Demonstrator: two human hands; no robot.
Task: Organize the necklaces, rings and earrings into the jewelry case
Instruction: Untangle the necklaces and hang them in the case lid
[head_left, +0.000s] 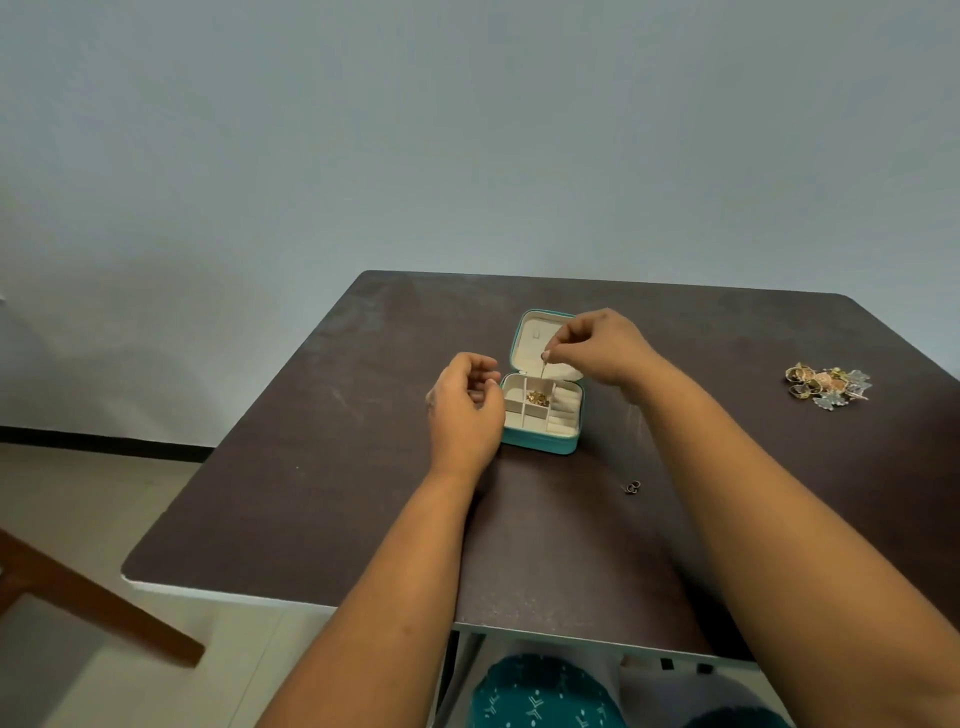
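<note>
A small teal jewelry case (540, 444) lies open on the dark table, its lid tipped back and its cream compartments showing. A gold necklace (538, 397) is piled in a middle compartment, and a thin strand of its chain rises to my right hand (597, 345), which pinches it just above the case. My left hand (465, 408) hovers at the case's left side with loosely curled fingers and holds nothing. A heap of gold rings and silver leaf-shaped earrings (826, 383) sits far right on the table. A tiny pair of rings (631, 487) lies in front of the case.
The dark brown table (311, 467) ends at a white front edge near my lap. A wooden chair leg (98, 597) slants across the floor at lower left. A plain grey wall stands behind the table.
</note>
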